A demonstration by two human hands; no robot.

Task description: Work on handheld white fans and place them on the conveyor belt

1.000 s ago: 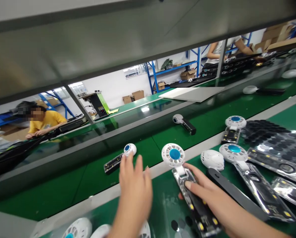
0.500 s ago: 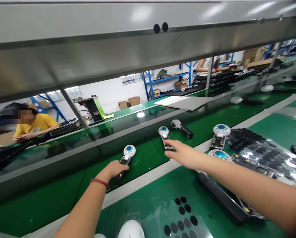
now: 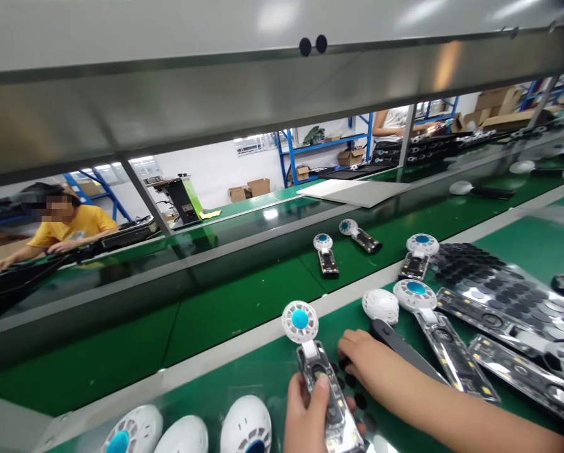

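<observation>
My left hand (image 3: 310, 412) is closed round the clear handle of a handheld device (image 3: 327, 384), its thumb on the front. The device stands tilted upward, with a round white vented head and a blue centre. Just right of it, my right hand (image 3: 364, 358) curls its fingers down at a sheet of black round stickers (image 3: 360, 400). Whatever is between those fingertips is too hidden to make out. Beyond my right hand lie a white vented head (image 3: 381, 306) with a black handle and a similar clear-handled device (image 3: 445, 346).
Two similar devices (image 3: 327, 257) lie on the green belt (image 3: 216, 321). White heads (image 3: 247, 425) stand at the near edge. More black discs (image 3: 503, 283) on clear film lie at right. A metal beam (image 3: 192, 107) crosses above. A person in yellow (image 3: 84, 223) sits across the line.
My left hand has drawn back from the belt toward me, lifting its device. My right hand has left the device on the belt and come down to the sticker sheet.
</observation>
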